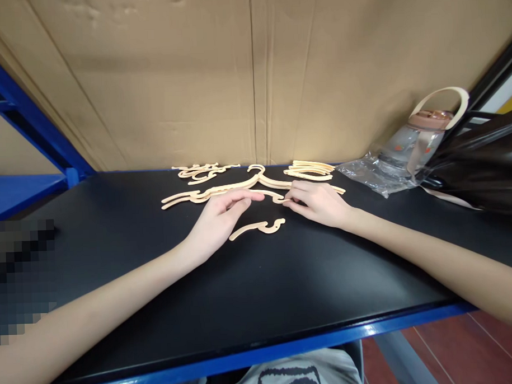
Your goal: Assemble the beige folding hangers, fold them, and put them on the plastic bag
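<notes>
The left hand (221, 215) lies flat, fingers stretched over a long wooden hanger (205, 194) on the black table (259, 292). The right hand (319, 204) is just beside it, fingertips curled at the hanger's hooked end. A short hanger piece (257, 228) lies loose under the left fingers. Beyond both hands sit more hanger stacks (309, 170).

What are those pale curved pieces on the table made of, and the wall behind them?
Curved pieces: probably thin wood or plywood, unfinished; pale, matt, flat, with cleanly cut outlines. Wall: looks like cardboard, plain brown, with creases and a vertical seam.
</notes>
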Demonstrator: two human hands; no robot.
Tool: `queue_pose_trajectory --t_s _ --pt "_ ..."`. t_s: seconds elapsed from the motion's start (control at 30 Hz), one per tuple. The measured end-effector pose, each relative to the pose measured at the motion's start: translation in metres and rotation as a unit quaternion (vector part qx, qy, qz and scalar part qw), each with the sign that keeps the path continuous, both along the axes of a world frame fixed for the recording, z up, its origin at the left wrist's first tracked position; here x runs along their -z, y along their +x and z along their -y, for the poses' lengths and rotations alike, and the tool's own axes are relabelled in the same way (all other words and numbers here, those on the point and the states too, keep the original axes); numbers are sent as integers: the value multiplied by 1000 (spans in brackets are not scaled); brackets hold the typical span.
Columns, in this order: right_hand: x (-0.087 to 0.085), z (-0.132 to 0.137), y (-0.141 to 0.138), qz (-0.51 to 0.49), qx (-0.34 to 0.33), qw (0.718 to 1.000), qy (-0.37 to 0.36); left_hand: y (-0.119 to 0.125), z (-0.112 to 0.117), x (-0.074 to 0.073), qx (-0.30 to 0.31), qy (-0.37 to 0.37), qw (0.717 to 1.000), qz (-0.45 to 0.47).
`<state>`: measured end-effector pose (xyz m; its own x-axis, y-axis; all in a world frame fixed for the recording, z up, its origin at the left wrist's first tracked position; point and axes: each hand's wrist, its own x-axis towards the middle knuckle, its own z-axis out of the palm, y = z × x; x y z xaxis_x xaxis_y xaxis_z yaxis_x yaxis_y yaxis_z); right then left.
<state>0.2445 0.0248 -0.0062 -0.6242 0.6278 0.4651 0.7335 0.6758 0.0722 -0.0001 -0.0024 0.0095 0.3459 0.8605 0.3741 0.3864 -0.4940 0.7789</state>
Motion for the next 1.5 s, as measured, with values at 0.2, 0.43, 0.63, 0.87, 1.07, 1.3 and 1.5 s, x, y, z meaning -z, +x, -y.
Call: queue_pose_trajectory --t_s 0.2,0.43,0.63,0.87,1.07,1.3,1.5 --pt "-1 2 1 36 -20 999 -31 -34 -40 -10 -85 240 950 -179" --pt "-1 4 1 27 -63 996 -64 -109 -104 -6 -243 144 887 -366" --pt "-2 6 0 -1 -83 993 -85 -116 -107 -4 -234 87 884 -396" --pt "-1 5 1 7 -75 994 -77 -115 -105 -6 -234 127 846 -463" --pt "-1 6 0 -14 -50 996 -69 -100 -81 -21 -282 153 850 -418" --pt "-2 -4 6 -47 -23 999 12 -94 -69 -36 -348 179 880 -269" --pt "-4 -34 41 -135 146 977 73 -58 -53 -31 -231 129 948 -175"
